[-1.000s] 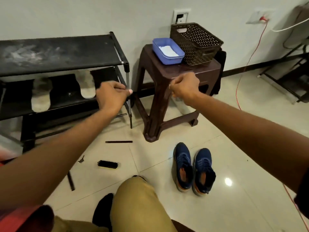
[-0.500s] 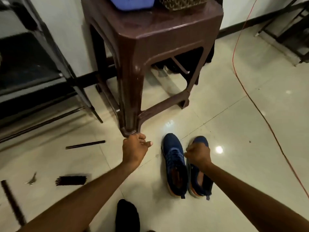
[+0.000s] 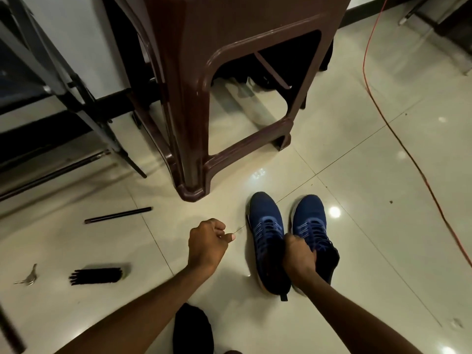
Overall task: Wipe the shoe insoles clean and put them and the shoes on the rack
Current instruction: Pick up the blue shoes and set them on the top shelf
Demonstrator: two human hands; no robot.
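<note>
Two blue sneakers stand side by side on the tiled floor, toes pointing away from me. My right hand (image 3: 299,256) is closed on the inner collars where the left shoe (image 3: 267,231) and the right shoe (image 3: 310,218) meet. My left hand (image 3: 208,242) hovers to the left of the shoes, fingers curled shut with nothing visible in it. The black shoe rack (image 3: 76,98) stands at the far left, only its frame and lower shelf in view. The insoles are out of sight.
A brown plastic stool (image 3: 194,118) stands just beyond the shoes. A black shoe brush (image 3: 95,275), a black rod (image 3: 118,215) and keys (image 3: 26,278) lie on the floor at left. An orange cable (image 3: 398,139) runs along the right. My dark foot (image 3: 192,330) is at the bottom.
Both hands came down from stool height to the floor. My right hand has moved onto the shoes and closed on their collars. The view tilted downward and closer.
</note>
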